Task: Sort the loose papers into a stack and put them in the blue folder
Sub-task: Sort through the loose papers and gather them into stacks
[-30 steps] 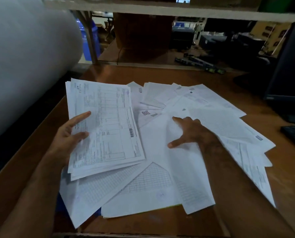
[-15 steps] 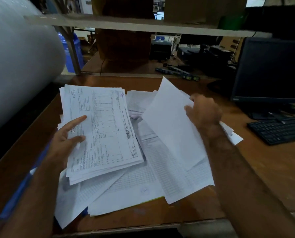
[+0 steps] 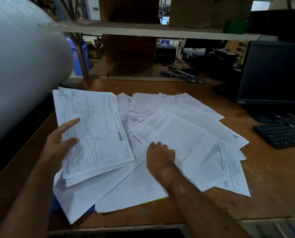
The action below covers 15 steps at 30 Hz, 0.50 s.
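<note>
Roll [image 3: 23,69], one: large, white, at 10 o'clock, lying over the left edge of the desk [image 3: 272,177].

Left hand [image 3: 60,143], one, at 9 o'clock: thumb on top and fingers beneath, clamped on the stack [image 3: 95,134]. The stack is a gathered bundle of printed forms held tilted above the sheets below; its sheet count cannot be told and its edges are not squared.

Folder [image 3: 54,203], one: only a blue sliver shows at 7 o'clock, under the papers. Whether it lies open or closed cannot be told.

Loose papers [image 3: 186,134], perhaps a dozen or more, overlapping too much for an exact count: fanned across the desk from 6 to 3 o'clock, several at angles. A yellow-green edge [image 3: 158,199] shows beneath the lower sheets.

Right hand [image 3: 160,157], one, at 5 o'clock: fingers curled down onto a sheet among the papers; whether they pinch it or only press on it cannot be told.

Monitor [image 3: 272,73], one, at 2 o'clock. Keyboard [image 3: 284,133], one, at 3 o'clock.

Risks, as judged: pulling one sheet may drag its overlapping neighbours along, and the right-hand sheets could slide towards the keyboard or off the front edge. The stack, held by one side only, may fan or slip when a sheet is added. The buried folder could be missed, or papers spilled when it is pulled out.
</note>
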Motion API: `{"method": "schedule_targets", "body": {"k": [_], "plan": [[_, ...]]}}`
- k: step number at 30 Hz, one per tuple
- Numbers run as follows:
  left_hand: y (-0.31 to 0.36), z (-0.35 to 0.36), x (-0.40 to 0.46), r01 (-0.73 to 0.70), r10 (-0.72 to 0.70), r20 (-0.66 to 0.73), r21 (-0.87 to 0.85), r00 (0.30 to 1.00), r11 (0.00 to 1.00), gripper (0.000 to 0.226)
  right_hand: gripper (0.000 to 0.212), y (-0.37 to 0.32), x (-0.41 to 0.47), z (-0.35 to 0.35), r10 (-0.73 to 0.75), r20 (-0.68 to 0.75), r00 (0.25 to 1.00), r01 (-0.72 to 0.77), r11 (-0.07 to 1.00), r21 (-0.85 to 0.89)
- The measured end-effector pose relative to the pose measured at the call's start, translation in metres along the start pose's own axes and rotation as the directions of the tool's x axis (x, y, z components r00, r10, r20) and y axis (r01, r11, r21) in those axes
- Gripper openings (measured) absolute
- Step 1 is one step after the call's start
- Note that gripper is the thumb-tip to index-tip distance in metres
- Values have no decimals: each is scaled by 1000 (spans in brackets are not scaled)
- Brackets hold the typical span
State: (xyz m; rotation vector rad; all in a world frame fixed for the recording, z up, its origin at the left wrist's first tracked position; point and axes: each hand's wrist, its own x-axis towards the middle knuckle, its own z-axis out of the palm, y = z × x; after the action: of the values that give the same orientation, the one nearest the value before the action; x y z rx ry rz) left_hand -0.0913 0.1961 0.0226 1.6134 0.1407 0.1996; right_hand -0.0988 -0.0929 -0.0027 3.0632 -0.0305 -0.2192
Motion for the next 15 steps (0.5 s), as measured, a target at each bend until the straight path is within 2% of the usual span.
{"method": "schedule_targets", "body": {"k": [3, 5, 7, 9, 10, 13, 15], "plan": [[0, 2, -3, -9, 9, 40, -3, 999, 1000, 56, 44, 0, -2, -9, -60, -9, 998, 60, 998, 27], [0, 3, -2, -13, 13, 43, -1, 999, 1000, 56, 34, 8, 3, -15, -102, -32, 994, 105, 986, 128], [1, 3, -1, -17, 17, 41, 13, 999, 1000, 56, 34, 24, 20, -24, -112, -96, 989, 133, 956, 261], [4, 3, -1, -17, 16, 44, 19, 999, 1000, 56, 50, 55, 47, -34, -109, -113, 988, 143, 921, 364], [4, 4, -1, -15, 14, 49, 15, 999, 1000, 56, 65, 74, 60, -40, -121, -75, 990, 140, 915, 377], [2, 6, -1, -2, 3, 86, -15, 996, 1000, 57, 118, 126, 90, -50, -185, 203, 962, 124, 952, 281], [1, 9, 0, -1, 5, 121, -28, 993, 1000, 57, 135, 142, 102, -49, -175, 315, 933, 109, 970, 218]]}}
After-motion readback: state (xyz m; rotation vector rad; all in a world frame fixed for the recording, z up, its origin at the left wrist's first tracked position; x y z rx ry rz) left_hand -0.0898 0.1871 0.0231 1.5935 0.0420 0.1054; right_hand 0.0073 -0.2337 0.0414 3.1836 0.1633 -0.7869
